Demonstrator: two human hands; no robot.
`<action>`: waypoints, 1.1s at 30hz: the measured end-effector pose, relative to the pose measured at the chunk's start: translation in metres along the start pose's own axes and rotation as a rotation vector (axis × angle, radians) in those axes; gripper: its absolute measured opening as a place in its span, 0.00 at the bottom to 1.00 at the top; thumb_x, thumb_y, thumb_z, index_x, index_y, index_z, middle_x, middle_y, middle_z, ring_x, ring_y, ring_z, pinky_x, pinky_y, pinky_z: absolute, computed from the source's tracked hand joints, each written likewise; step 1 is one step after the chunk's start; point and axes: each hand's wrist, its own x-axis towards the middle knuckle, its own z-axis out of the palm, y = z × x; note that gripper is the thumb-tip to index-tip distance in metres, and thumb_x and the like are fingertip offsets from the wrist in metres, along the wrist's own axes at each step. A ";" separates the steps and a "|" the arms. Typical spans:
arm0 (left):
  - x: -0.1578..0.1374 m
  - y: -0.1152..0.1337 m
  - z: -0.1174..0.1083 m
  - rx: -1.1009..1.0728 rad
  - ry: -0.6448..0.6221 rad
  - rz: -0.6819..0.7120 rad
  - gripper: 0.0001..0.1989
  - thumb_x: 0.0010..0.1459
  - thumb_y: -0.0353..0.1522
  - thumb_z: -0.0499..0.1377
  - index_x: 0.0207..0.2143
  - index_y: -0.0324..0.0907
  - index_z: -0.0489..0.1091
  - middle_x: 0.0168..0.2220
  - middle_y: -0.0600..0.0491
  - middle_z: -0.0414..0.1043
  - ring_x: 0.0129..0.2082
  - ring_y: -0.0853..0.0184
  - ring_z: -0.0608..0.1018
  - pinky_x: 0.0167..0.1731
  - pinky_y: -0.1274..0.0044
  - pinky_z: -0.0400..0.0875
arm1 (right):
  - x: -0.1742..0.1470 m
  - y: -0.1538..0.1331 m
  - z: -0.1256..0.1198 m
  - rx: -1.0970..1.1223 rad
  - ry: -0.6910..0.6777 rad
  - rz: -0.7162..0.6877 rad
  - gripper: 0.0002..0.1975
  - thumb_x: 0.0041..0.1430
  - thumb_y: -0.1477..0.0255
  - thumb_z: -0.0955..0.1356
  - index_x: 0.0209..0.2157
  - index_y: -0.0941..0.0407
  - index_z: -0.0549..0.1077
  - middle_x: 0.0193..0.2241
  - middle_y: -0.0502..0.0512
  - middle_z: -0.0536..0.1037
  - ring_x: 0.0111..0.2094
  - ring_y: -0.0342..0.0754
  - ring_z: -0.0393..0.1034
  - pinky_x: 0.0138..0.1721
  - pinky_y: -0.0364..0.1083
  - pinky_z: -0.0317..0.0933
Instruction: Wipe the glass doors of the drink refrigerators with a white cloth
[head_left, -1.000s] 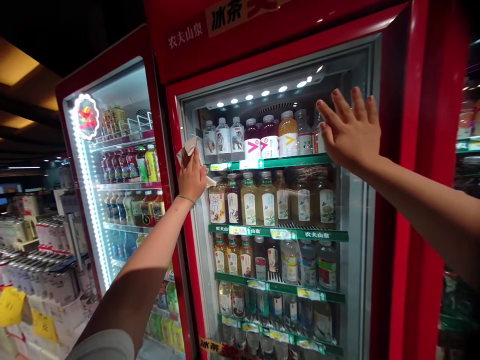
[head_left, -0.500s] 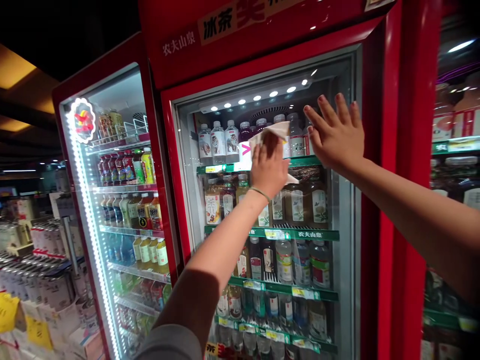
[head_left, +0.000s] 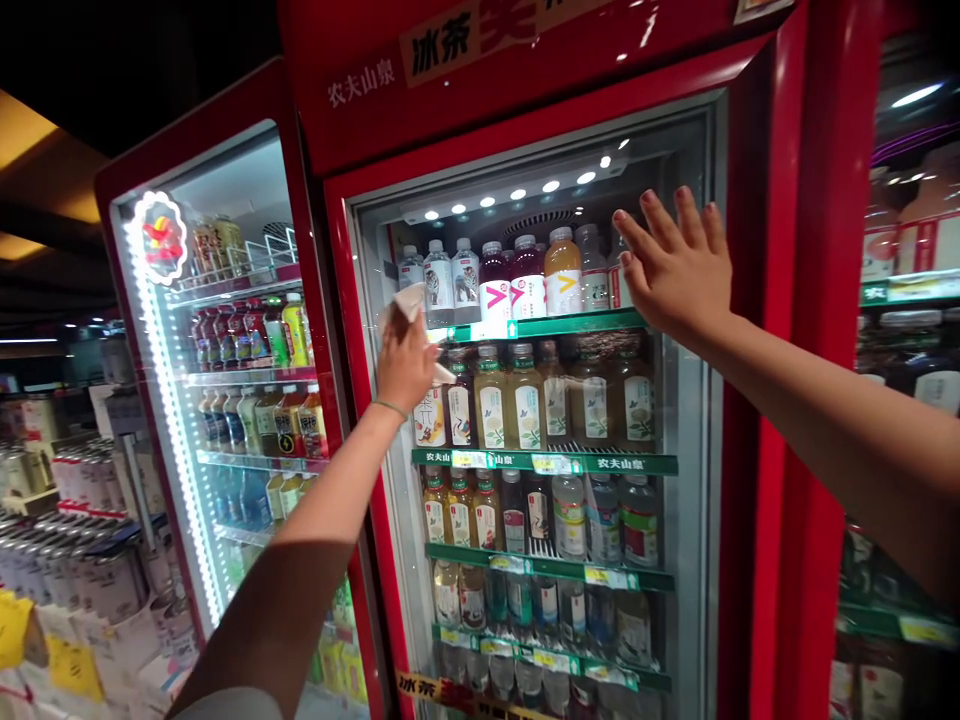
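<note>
A pale cloth (head_left: 409, 303) lies pressed against the glass door (head_left: 675, 420) of the red drinks fridge (head_left: 780, 400), at its left edge beside the top green shelf of bottles (head_left: 525, 280), in a dim shop with a second lit fridge (head_left: 225, 380) to the left. My left hand (head_left: 405, 365) sits just below the cloth, fingers pinching it to the glass. My right hand (head_left: 679, 265) rests flat, fingers spread, on the door's upper right.
</note>
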 end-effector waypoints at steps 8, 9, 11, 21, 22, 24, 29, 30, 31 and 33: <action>-0.042 -0.044 0.008 0.065 0.096 -0.178 0.35 0.72 0.45 0.39 0.75 0.36 0.41 0.74 0.39 0.49 0.74 0.48 0.53 0.72 0.49 0.49 | 0.001 -0.001 0.002 -0.037 -0.038 0.008 0.28 0.74 0.59 0.53 0.72 0.44 0.54 0.75 0.46 0.47 0.76 0.58 0.34 0.74 0.67 0.33; -0.038 -0.031 0.011 0.052 0.115 -0.194 0.35 0.72 0.44 0.39 0.75 0.37 0.41 0.74 0.39 0.49 0.74 0.48 0.55 0.72 0.50 0.51 | 0.001 -0.001 0.002 -0.045 -0.038 0.009 0.28 0.74 0.59 0.53 0.72 0.44 0.53 0.75 0.45 0.47 0.76 0.58 0.34 0.74 0.67 0.33; -0.027 0.002 0.019 0.021 0.102 -0.166 0.35 0.72 0.43 0.41 0.75 0.38 0.40 0.75 0.39 0.47 0.74 0.49 0.55 0.71 0.51 0.54 | 0.001 -0.001 0.001 -0.058 -0.044 0.012 0.28 0.74 0.59 0.52 0.72 0.43 0.53 0.75 0.44 0.46 0.76 0.57 0.34 0.74 0.67 0.34; 0.052 0.211 0.061 -0.112 0.073 0.228 0.33 0.70 0.38 0.48 0.73 0.36 0.47 0.74 0.39 0.51 0.76 0.52 0.49 0.75 0.55 0.43 | 0.002 0.002 -0.001 -0.078 -0.039 -0.005 0.28 0.74 0.59 0.53 0.72 0.45 0.56 0.74 0.45 0.51 0.76 0.56 0.38 0.75 0.64 0.37; 0.055 0.221 0.063 -0.104 0.070 0.241 0.33 0.70 0.37 0.48 0.73 0.34 0.47 0.74 0.39 0.49 0.76 0.53 0.48 0.75 0.56 0.42 | 0.002 0.003 -0.002 -0.079 -0.037 -0.009 0.28 0.74 0.60 0.53 0.71 0.44 0.56 0.74 0.45 0.51 0.76 0.56 0.39 0.75 0.64 0.37; 0.057 0.225 0.064 -0.078 0.046 0.286 0.32 0.71 0.37 0.47 0.73 0.34 0.48 0.74 0.39 0.49 0.76 0.54 0.48 0.76 0.58 0.41 | 0.003 0.004 -0.002 -0.078 -0.034 -0.018 0.28 0.74 0.60 0.53 0.71 0.45 0.57 0.74 0.46 0.51 0.76 0.55 0.39 0.75 0.63 0.36; 0.057 0.158 0.041 -0.005 -0.027 0.306 0.29 0.72 0.39 0.46 0.70 0.34 0.56 0.73 0.38 0.53 0.75 0.52 0.51 0.75 0.57 0.45 | 0.001 0.004 -0.003 -0.055 -0.033 -0.012 0.28 0.74 0.58 0.53 0.71 0.44 0.56 0.74 0.46 0.51 0.76 0.54 0.38 0.75 0.62 0.36; 0.057 0.137 0.034 0.005 -0.022 0.257 0.30 0.72 0.39 0.46 0.70 0.34 0.55 0.73 0.39 0.53 0.75 0.51 0.51 0.74 0.55 0.47 | 0.001 0.004 -0.003 -0.047 -0.030 -0.015 0.28 0.74 0.59 0.53 0.71 0.44 0.56 0.74 0.46 0.51 0.76 0.54 0.38 0.75 0.63 0.36; 0.056 0.115 0.027 0.008 -0.006 0.202 0.30 0.72 0.39 0.45 0.71 0.36 0.53 0.73 0.39 0.53 0.75 0.50 0.52 0.74 0.54 0.48 | 0.001 0.004 -0.003 -0.041 -0.026 -0.019 0.28 0.74 0.59 0.53 0.71 0.44 0.56 0.74 0.46 0.51 0.76 0.54 0.38 0.75 0.63 0.36; 0.050 0.072 0.015 0.003 0.029 0.124 0.32 0.73 0.41 0.44 0.74 0.39 0.46 0.74 0.41 0.49 0.75 0.49 0.51 0.73 0.52 0.49 | 0.001 0.004 -0.001 -0.034 -0.017 -0.021 0.28 0.74 0.59 0.54 0.71 0.44 0.57 0.74 0.47 0.51 0.76 0.54 0.38 0.75 0.63 0.36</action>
